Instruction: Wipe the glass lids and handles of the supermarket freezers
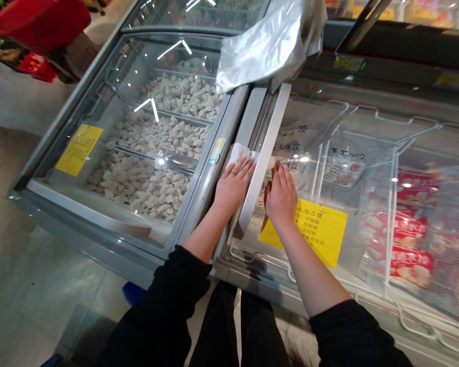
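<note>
Left hand (233, 187) is flat on a white cloth (238, 152), fingers stretched out and together. It presses the cloth down and doesn't pinch it. The cloth sits on the grey freezer edge (252, 109), just left of the white lid handle (266, 142), and only its far end shows past the fingertips.

Right hand (280, 198) is also flat, fingers straight. It rests on the glass lid (329, 153) right beside the handle and above the yellow label (323, 232). It grips nothing.

How I'd do the wipe:
- Press with the whole palm so the cloth stays spread and doesn't bunch under the fingertips.
- Run long strokes along the edge, parallel to the handle. The groove beside the handle probably collects the most dirt.
- Use the right hand to steady the lid. It looks like a slider, so a sideways push could move it.
- Fold the cloth to a clean face once it's damp, since frost would likely smear.

The neighbouring freezer, with dumplings (153, 153) and a scoop (176, 161), is closed. The plastic bag (263, 46) lies farther up the edge, well away from the cloth.
</note>
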